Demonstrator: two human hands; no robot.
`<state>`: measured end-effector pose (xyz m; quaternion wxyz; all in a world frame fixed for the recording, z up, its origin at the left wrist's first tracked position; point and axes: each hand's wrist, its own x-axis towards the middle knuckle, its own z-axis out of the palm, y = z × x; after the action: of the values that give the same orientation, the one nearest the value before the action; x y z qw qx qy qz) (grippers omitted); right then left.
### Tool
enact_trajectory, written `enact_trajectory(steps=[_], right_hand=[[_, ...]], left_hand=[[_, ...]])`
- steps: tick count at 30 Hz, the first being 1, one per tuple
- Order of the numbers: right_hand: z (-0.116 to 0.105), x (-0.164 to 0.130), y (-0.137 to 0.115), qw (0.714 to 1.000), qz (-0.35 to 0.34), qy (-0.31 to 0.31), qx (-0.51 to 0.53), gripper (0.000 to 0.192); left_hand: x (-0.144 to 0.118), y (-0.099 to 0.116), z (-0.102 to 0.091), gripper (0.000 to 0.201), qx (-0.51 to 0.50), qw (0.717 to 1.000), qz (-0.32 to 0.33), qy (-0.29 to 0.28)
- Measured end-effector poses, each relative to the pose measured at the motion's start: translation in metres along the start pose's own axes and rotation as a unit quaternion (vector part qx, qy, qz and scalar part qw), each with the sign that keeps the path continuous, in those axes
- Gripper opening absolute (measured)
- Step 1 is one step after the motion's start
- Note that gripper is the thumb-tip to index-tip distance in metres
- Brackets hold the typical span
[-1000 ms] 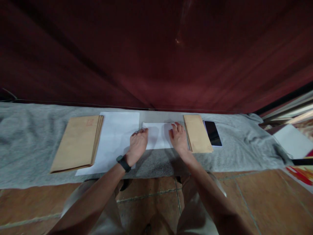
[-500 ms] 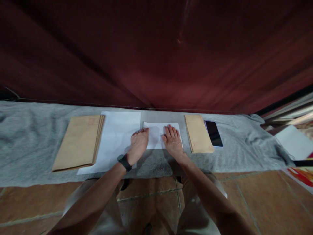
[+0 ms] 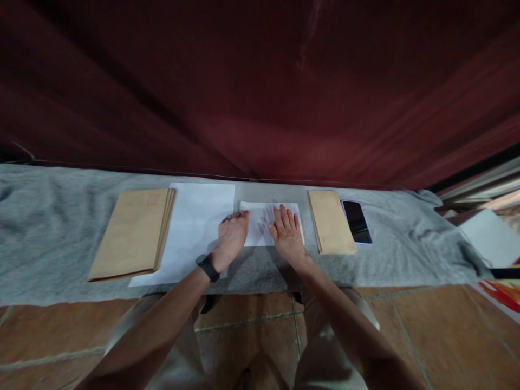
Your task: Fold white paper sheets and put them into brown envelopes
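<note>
A small folded sheet of white paper lies on the grey cloth in front of me. My right hand rests flat on its right part, fingers stretched out. At the paper's left edge, my left hand has its fingers curled, gripping or pressing that edge; the fingertips are partly hidden. Beneath my left hand and wrist lies larger white paper, laid flat. A pile of big brown envelopes overlaps its left side. To the right of my right hand are smaller brown envelopes.
A phone with a dark screen touches the small envelopes' right side. Grey cloth covers the long narrow surface. Behind it hangs a dark red curtain-like sheet. A white flat object stands at the far right, above the tiled floor.
My right hand stays flat on the folded paper, its fingers slightly shifted. The left hand keeps its place at the left edge. The whole view has moved very slightly.
</note>
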<state>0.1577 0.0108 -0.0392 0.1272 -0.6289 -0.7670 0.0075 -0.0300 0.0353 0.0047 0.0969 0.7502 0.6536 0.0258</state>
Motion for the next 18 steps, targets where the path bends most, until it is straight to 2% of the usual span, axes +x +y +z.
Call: enact_trajectory(steps=[7,18], right_hand=[[0.0014,0.0038,-0.002,0.999,-0.033,-0.002,0.004,0.057],[0.0049,-0.004,-0.0032,1.0,-0.023,-0.007,-0.003,0.054]], left_hand=[[0.0006,-0.001,0.0017,0.04,0.018,0.999,0.019,0.019],[0.0028,-0.0019,0.0,0.04,0.013,1.0,0.015,0.009]])
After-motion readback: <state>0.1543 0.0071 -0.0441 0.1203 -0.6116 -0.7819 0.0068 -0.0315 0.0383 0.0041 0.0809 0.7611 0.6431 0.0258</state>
